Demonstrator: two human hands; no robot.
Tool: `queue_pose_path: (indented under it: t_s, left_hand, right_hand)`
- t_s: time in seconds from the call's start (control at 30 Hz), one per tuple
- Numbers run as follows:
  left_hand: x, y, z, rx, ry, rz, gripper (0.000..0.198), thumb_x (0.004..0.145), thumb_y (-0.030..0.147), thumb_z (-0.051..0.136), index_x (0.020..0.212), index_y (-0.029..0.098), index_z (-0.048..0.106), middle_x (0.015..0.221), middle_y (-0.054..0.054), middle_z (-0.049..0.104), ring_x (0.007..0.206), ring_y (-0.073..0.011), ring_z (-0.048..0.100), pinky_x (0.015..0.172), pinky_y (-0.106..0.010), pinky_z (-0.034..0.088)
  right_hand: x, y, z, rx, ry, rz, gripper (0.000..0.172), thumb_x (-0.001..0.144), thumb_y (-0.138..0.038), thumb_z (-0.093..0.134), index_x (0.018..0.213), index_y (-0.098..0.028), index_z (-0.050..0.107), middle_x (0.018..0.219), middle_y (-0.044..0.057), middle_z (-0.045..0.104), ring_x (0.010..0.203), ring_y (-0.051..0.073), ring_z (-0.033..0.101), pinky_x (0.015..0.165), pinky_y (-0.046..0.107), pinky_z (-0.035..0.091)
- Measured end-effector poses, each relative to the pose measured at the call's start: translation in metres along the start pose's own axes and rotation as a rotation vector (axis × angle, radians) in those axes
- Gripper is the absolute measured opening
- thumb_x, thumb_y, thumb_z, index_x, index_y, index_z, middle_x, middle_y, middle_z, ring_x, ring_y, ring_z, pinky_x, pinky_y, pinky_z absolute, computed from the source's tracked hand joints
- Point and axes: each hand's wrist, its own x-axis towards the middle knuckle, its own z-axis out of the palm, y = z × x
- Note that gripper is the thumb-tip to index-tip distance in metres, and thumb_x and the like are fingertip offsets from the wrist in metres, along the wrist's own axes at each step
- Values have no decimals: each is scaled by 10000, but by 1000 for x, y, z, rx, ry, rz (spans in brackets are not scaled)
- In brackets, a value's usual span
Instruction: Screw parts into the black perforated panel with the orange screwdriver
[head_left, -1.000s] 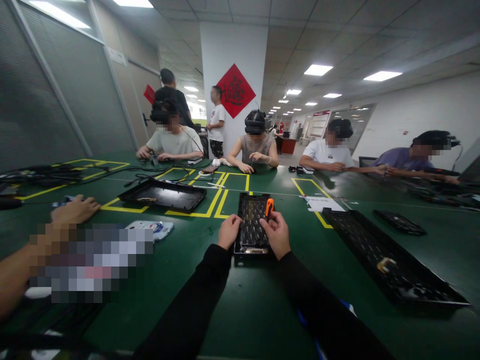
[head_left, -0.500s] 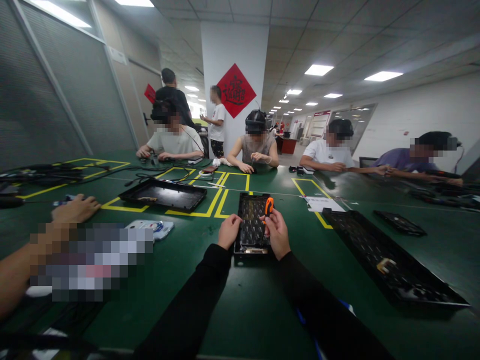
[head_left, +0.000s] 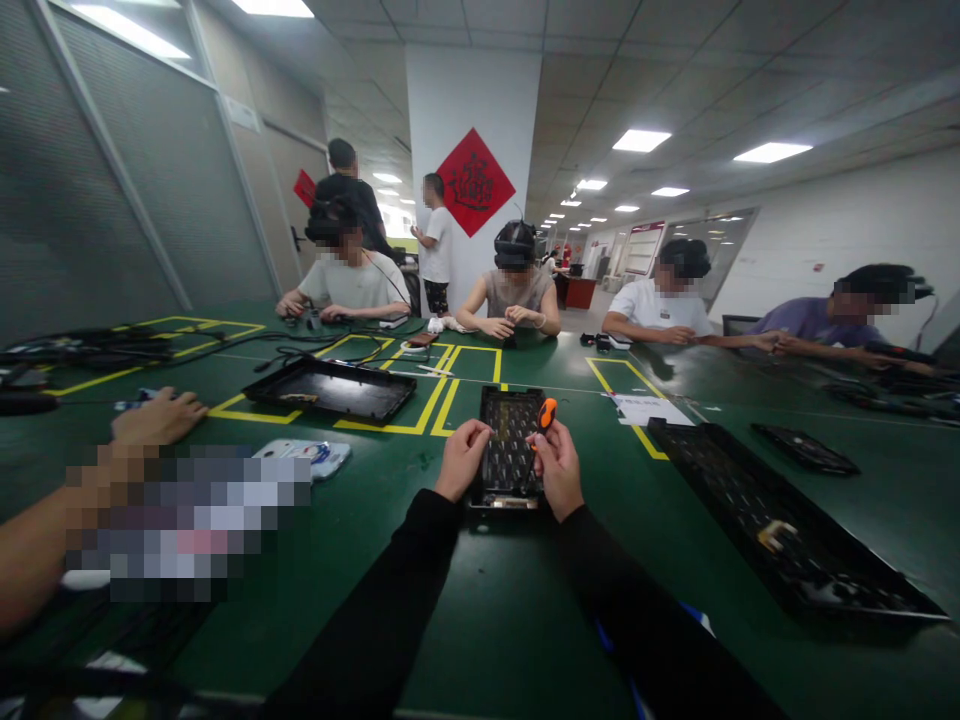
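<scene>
A black perforated keyboard frame [head_left: 510,440] lies lengthwise on the green table [head_left: 495,600] in front of me. My left hand [head_left: 461,458] is curled over the frame's left edge, fingers closed on the rim. My right hand [head_left: 559,468] grips an orange-handled screwdriver [head_left: 546,414] at the frame's right edge, handle up, tip pointing down into the frame. Both my sleeves are black.
A black tray [head_left: 330,388] sits to the left inside yellow tape lines. A long black keyboard frame [head_left: 772,520] lies on the right, with a small black part [head_left: 806,448] behind it. A neighbour's hand [head_left: 154,418] rests at left near a white packet [head_left: 307,458]. Several people sit across the table.
My left hand has moved up onto the frame's edge. The screwdriver handle has tilted slightly right and my right hand has shifted little.
</scene>
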Motion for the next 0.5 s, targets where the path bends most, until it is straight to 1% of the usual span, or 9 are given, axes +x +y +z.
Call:
queue_pose_path:
  t_s: [0.03, 0.13, 0.2, 0.27, 0.37, 0.5]
  left_hand:
    - [-2, 7, -1, -7, -57, 29, 271, 794, 355, 432, 792, 149, 608, 647, 1, 520, 611, -105, 445, 602, -213, 357]
    - [-8, 22, 0, 2, -297, 67, 264, 741, 373, 518, 781, 140, 635, 536, 33, 413, 521, -84, 364, 511, -200, 298]
    - [-11, 25, 2, 12, -440, 87, 256, 710, 363, 558, 788, 138, 652, 522, 38, 397, 502, -74, 351, 484, -193, 274]
    - [-12, 25, 2, 20, -551, 94, 266, 679, 356, 593, 815, 138, 665, 521, 37, 415, 487, -69, 361, 464, -189, 264]
    - [-13, 21, 0, 43, -643, 100, 288, 632, 341, 634, 850, 156, 674, 541, 31, 470, 481, -71, 390, 449, -188, 263]
    - [-13, 22, -2, 109, -646, 98, 246, 596, 307, 648, 811, 193, 690, 593, 22, 537, 505, -78, 425, 467, -192, 277]
  right_hand:
    - [0, 0, 0, 0, -2, -3, 331, 776, -335, 520, 1069, -187, 482, 849, 25, 581, 454, 49, 399, 386, 175, 310]
    - [-1, -1, 1, -28, -18, -16, 262, 760, -331, 541, 971, -181, 503, 816, 21, 575, 506, 72, 454, 412, 178, 342]
    - [-1, -2, 1, -42, -14, -22, 243, 761, -334, 535, 948, -181, 506, 782, 7, 562, 525, 80, 475, 433, 183, 364]
    - [-1, -2, 1, -41, 2, -21, 240, 769, -335, 523, 953, -182, 505, 776, 0, 556, 532, 81, 486, 450, 187, 378]
    - [-1, -2, 1, -31, 13, -16, 236, 775, -331, 516, 958, -182, 505, 795, 2, 560, 534, 78, 488, 458, 188, 380]
    - [-1, -1, 1, -34, 26, -11, 247, 768, -341, 522, 954, -180, 504, 769, -2, 551, 509, 72, 468, 441, 186, 364]
